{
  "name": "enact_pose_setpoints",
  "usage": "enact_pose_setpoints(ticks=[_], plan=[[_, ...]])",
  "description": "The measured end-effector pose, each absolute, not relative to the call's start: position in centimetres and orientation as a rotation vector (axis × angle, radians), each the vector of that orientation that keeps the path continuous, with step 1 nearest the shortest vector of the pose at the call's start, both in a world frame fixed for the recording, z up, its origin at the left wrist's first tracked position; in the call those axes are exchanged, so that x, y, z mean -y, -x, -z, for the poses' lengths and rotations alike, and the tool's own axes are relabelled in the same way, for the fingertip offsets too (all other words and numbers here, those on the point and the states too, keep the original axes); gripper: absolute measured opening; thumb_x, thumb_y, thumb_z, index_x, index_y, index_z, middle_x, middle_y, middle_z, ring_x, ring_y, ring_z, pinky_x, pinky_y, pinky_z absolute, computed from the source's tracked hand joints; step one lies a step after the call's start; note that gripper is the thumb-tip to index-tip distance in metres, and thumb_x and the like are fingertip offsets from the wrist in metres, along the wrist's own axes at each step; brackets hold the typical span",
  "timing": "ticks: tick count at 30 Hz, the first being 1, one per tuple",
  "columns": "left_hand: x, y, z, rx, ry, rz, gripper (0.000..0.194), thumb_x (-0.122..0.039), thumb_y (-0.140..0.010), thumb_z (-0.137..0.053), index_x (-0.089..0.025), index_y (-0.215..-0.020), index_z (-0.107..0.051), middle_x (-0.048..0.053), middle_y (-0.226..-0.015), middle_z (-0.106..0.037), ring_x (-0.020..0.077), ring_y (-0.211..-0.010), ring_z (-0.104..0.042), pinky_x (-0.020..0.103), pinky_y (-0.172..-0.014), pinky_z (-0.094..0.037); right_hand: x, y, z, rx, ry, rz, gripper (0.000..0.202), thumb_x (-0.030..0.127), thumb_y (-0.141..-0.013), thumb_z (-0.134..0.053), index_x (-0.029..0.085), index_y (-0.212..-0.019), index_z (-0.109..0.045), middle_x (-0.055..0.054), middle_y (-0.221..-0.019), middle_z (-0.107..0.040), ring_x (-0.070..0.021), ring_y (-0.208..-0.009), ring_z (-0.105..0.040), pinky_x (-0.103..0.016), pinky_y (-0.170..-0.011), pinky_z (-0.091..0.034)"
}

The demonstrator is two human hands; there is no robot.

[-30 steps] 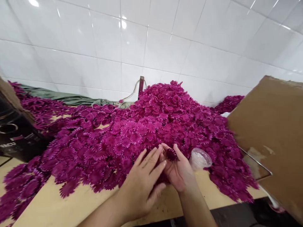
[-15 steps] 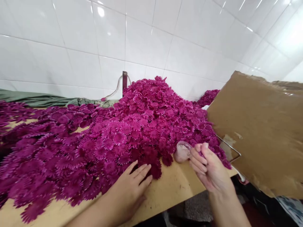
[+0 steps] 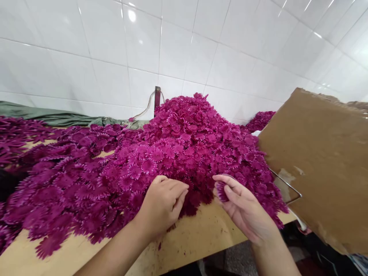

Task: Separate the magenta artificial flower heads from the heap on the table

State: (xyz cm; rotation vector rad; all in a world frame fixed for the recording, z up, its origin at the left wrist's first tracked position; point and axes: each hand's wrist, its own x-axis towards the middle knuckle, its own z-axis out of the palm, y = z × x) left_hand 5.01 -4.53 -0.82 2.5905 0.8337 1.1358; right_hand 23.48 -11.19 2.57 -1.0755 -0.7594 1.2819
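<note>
Magenta artificial flower layers with fringed, pale-tipped petals lie in a big heap (image 3: 186,142). At the front edge of the heap is my left hand (image 3: 165,203), back upward, its fingers drawn together. Anything between those fingertips is hidden. To the right, my right hand (image 3: 240,205) pinches a magenta flower piece (image 3: 222,191) between thumb and fingers, palm turned partly up. A gap separates the two hands. The clear plastic cup is not plainly visible; my right hand covers the place where it stood.
The flowers lie on a tan tabletop (image 3: 198,234). A large brown cardboard sheet (image 3: 322,165) leans at the right, beside a bent metal rod (image 3: 287,184). Green cloth (image 3: 51,115) runs along the white tiled wall (image 3: 100,34). A dark post (image 3: 157,100) stands behind the heap.
My left hand has risen off the heap's edge and its spread fingers have closed. My right hand has shifted left, away from beside the cup, and the flower piece in it now shows.
</note>
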Motion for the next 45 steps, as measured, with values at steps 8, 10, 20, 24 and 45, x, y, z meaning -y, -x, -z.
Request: enact_pose_setpoints(ticks=[8,10,20,24,45], plan=[[3.3,-4.9,0.6,-0.772,-1.747,-1.197,0.019,-0.029,-0.079,-0.05,-0.017,-0.088,-0.062,0.005,-0.085,-0.067,0.0162,-0.079,-0.061,0.027,-0.073,-0.046,7.1,-18.9,-1.7,1.139,1.294,-0.962,0.024,0.032,-0.064,-0.067,0.019,-0.083,-0.063,0.001,-0.07,-0.061,-0.0099,-0.061,-0.053,-0.022,-0.059,-0.044],[3.2,-4.9,0.8,-0.746,-1.605,-1.2,0.022,-0.031,-0.076,-0.054,-0.016,-0.091,-0.06,0.004,-0.082,-0.066,0.0163,-0.076,-0.06,0.027,-0.071,-0.047,6.2,-17.9,-1.7,1.264,1.355,-0.792,0.021,0.033,-0.068,-0.062,0.018,-0.083,-0.062,-0.001,-0.075,-0.063,-0.0134,-0.068,-0.056,-0.025,-0.065,-0.045],[2.3,-4.7,2.1,-0.894,-1.555,-1.493,0.043,-0.02,-0.073,-0.058,-0.021,-0.115,-0.047,0.008,-0.108,-0.051,0.0172,-0.089,-0.051,0.032,-0.077,-0.045,2.5,-16.0,-0.8,1.206,1.369,-0.883,0.039,0.053,-0.071,-0.053,0.019,-0.055,-0.044,0.006,-0.049,-0.038,-0.0079,-0.045,-0.033,-0.021,-0.042,-0.029],[2.1,-3.6,1.2,-0.746,-1.681,-1.419,0.049,-0.017,-0.078,-0.052,-0.026,-0.125,-0.042,0.008,-0.117,-0.049,0.0176,-0.099,-0.051,0.034,-0.086,-0.043,3.0,-15.7,-0.7,1.019,1.297,-1.319,0.045,0.062,-0.064,-0.055,0.019,-0.055,-0.041,0.009,-0.041,-0.033,-0.0052,-0.035,-0.025,-0.02,-0.036,-0.02],[2.2,-4.1,1.0,-0.991,-1.346,-1.379,0.005,-0.019,-0.07,-0.053,-0.017,-0.073,-0.057,0.0,-0.068,-0.061,0.0136,-0.065,-0.055,0.025,-0.063,-0.043,4.3,-15.4,-2.3,1.735,1.475,-0.464,0.013,0.031,-0.077,-0.051,0.019,-0.081,-0.055,-0.003,-0.073,-0.061,-0.0161,-0.066,-0.058,-0.027,-0.06,-0.045]])
